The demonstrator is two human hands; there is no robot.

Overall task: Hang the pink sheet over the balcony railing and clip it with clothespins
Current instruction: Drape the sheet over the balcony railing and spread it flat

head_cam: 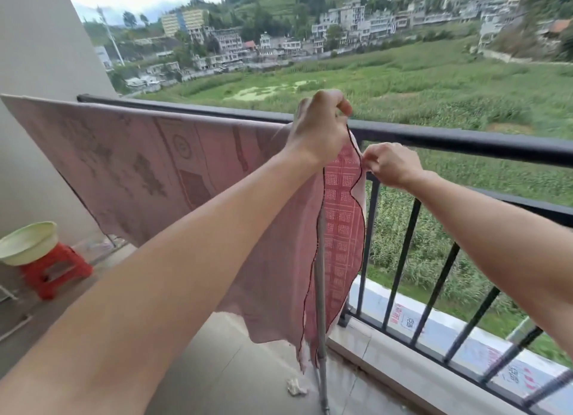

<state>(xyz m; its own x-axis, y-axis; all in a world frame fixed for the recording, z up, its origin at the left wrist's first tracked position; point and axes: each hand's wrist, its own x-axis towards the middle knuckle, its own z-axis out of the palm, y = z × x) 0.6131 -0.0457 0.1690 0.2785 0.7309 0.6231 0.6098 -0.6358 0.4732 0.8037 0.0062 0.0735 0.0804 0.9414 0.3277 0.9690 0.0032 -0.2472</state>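
Note:
The pink sheet (139, 169), patterned and dark-edged, hangs stretched from the left wall across to the middle of the view, just inside the black balcony railing (465, 138). Its right end droops in folds toward the floor, showing a red checked side. My left hand (319, 126) is raised above the rail and pinches the sheet's top corner. My right hand (390, 163) is lower and to the right, pinching the sheet's dark edge near the rail. No clothespin shows in either hand.
A grey pole (321, 290) stands upright behind the hanging folds. A pale green basin (28, 244) sits on a red plastic stool (55, 269) at the left. A crumpled white scrap (296, 386) lies on the tiled floor. Beyond the railing lie green fields and buildings.

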